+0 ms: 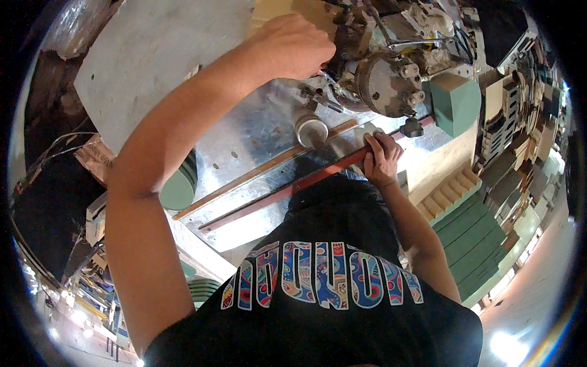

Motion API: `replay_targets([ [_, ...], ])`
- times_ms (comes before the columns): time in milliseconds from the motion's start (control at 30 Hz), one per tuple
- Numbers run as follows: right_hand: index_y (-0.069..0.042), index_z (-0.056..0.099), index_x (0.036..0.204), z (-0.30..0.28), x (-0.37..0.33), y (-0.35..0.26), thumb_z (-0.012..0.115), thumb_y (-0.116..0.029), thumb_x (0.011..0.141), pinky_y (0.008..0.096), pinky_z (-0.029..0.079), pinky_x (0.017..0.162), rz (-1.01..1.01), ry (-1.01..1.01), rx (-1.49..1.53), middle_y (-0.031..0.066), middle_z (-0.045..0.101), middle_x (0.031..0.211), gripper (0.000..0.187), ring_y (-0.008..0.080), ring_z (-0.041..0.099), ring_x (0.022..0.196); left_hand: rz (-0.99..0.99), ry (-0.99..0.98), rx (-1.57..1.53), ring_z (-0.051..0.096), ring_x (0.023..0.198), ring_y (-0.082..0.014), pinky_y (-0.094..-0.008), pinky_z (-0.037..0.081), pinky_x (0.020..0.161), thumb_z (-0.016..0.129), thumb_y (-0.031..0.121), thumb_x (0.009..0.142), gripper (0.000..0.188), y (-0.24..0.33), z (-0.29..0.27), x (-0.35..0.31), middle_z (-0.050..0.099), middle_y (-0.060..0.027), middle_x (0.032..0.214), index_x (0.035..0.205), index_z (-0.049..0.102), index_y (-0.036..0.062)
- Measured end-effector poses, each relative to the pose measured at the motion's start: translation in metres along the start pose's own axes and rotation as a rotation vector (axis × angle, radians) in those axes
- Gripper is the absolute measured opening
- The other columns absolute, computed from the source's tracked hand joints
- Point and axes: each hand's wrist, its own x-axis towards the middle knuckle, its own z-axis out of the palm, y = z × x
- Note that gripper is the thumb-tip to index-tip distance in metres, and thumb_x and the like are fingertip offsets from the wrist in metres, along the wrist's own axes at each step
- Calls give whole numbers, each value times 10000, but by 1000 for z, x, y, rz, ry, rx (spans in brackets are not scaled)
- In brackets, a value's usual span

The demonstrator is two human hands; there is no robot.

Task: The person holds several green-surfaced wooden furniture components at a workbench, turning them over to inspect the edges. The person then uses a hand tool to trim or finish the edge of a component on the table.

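My left hand (296, 48) is closed in a fist beside the machine head (391, 82). A small red tip shows just under its fingers, but whatever it grips is hidden. My right hand (383, 158) lies at the near edge of the metal machine table (244, 144), its fingers curled over a red strip (306, 178). Something small and shiny is by those fingertips, too unclear to name. Between the hands, a round metal cup-like part (310, 128) stands on the table. A black star-shaped knob (411, 127) sits to the right of my right hand.
A green block-shaped housing (455, 104) borders the machine on the right. Below it are a stepped wooden piece (449, 192) and green panels (471, 235). Brown strip (263, 171) runs across the table. Stacked boards and boxes (520, 134) line the far right. A green cylinder (178, 188) is near my left elbow.
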Motion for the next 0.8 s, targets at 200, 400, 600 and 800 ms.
replay_targets([
  [200,-243,678,1496,4,-4,2,675,-223,941,558,367,1183,5,17,-25,85,589,1462,555,328,555,1382,-22,29,-62,802,866,-409,-536,648,782,769,261,902,207,-5,6,-1,802,-173,855,887,836,66],
  [400,-228,681,1494,4,-2,2,661,-228,952,555,377,1174,-7,32,-23,86,595,1447,542,328,558,1378,-2,-30,-102,795,881,-422,-550,639,796,778,278,887,231,-13,8,1,804,-175,876,900,834,54],
  [600,-225,684,1484,3,-1,1,670,-220,943,543,386,1165,-14,48,-24,87,604,1435,541,332,581,1349,-57,-80,-85,800,1005,-385,-520,642,863,769,276,912,213,-16,7,6,828,-137,1027,1018,862,116],
  [800,-225,686,1477,2,2,0,671,-192,938,547,390,1153,-17,40,-15,94,608,1436,540,329,588,1344,-11,31,-155,791,922,-432,-559,634,816,761,326,923,296,-18,17,-4,801,-177,911,922,828,38],
])
